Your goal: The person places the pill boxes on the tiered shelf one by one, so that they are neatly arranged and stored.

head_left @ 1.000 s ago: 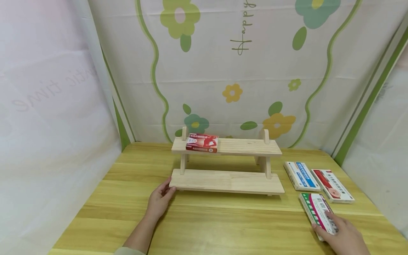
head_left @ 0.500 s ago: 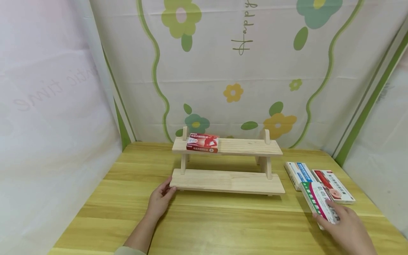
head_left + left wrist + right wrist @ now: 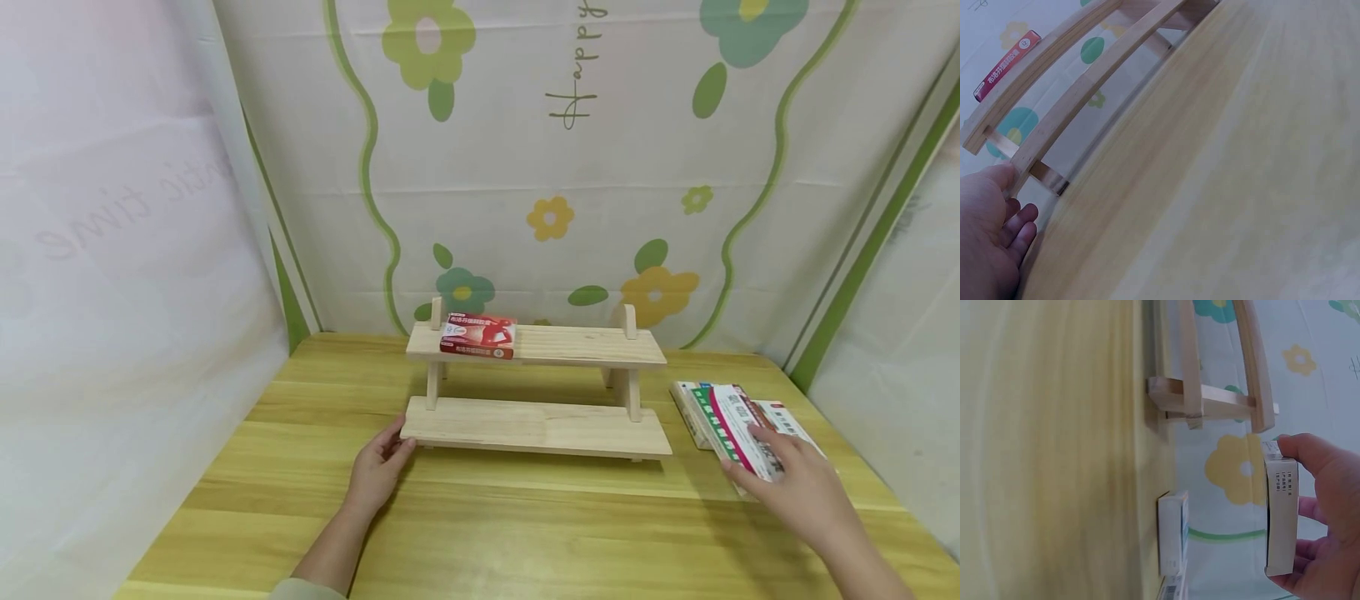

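Note:
A two-tier wooden shelf rack point(image 3: 525, 421) stands on the table, with a red medicine box point(image 3: 477, 336) lying at the left of its upper tier. My left hand point(image 3: 377, 471) holds the left end of the lower tier, thumb and fingers at its corner; in the left wrist view the other fingers curl below the board. Between the thumb and fingers of my right hand point(image 3: 798, 483) is a white medicine box with green and magenta stripes point(image 3: 735, 429). The right wrist view shows this box point(image 3: 1282, 515) raised off the table, its narrow side facing the camera.
Right of the rack, a blue-and-white medicine box point(image 3: 690, 417) lies partly hidden behind the held box. Beside it is a red-and-white box point(image 3: 791, 421), partly covered by my right hand. Flower-printed cloth point(image 3: 480, 150) hangs behind and at both sides of the wooden table point(image 3: 525, 533).
My right hand has lifted the striped medicine box from the table and carried it away from me, over the other boxes. The left hand stays at the rack's corner.

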Tool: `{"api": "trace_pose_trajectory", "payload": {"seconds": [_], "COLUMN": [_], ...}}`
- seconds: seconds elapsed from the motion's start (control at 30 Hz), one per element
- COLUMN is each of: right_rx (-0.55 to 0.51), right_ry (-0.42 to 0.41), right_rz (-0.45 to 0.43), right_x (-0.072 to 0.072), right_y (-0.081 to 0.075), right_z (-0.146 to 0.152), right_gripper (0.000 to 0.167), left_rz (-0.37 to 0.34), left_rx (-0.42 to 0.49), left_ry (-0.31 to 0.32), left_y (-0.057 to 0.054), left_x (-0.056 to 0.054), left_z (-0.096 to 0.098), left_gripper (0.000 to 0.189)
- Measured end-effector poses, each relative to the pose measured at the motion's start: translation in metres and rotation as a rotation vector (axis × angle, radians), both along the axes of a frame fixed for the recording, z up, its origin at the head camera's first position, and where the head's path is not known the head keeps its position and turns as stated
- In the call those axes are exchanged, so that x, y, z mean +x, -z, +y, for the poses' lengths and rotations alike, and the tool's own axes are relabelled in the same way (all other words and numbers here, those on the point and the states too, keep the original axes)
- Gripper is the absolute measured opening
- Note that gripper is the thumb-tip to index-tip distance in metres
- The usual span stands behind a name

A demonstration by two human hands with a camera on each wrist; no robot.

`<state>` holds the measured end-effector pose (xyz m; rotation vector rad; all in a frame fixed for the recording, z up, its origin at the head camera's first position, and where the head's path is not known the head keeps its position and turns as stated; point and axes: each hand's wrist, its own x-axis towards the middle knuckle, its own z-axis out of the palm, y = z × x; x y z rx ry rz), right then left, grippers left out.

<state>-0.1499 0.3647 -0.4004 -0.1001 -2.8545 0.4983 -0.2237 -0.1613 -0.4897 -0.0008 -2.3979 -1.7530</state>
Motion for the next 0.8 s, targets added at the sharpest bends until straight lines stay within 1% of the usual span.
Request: {"api": "trace_pose_trajectory", "payload": {"seconds": [0.2,0.4,0.5,0.7,0.8], "right_rx": [0.000,-0.025,-0.045,-0.068,-0.078], "right_ry": [-0.043,-0.092,-0.115,-0.146,-0.167], "right_rz": [-0.018,-0.007,-0.007,-0.049,-0.057], "right_x": [-0.013,-0.026,-0.034,-0.049,-0.057], "right_y": [-0.019,-0.035,-0.041,-0.053,-0.057], "right_z": [-0.012,-0.028,-0.037,-0.056,-0.066], "right_gripper": [0.084,0.082,0.080,0.083,0.082], "left_rz": [-0.005,-0.006,-0.005,0.005,0.007], "left_rx": [0.013,0.026,0.027,0.033,0.038], "left_ry": [0.007,0.014,0.011,0.011,0.013], "left_y": [-0.002,-0.001,-0.001,-0.001,-0.001], "left_x": [0.001,0.001,0.001,0.001,0.001], "left_z": [0.000,0.000,0.000,0.000,0.000], "left_gripper": [0.051,0.051,0.051,0.051,0.051]}}
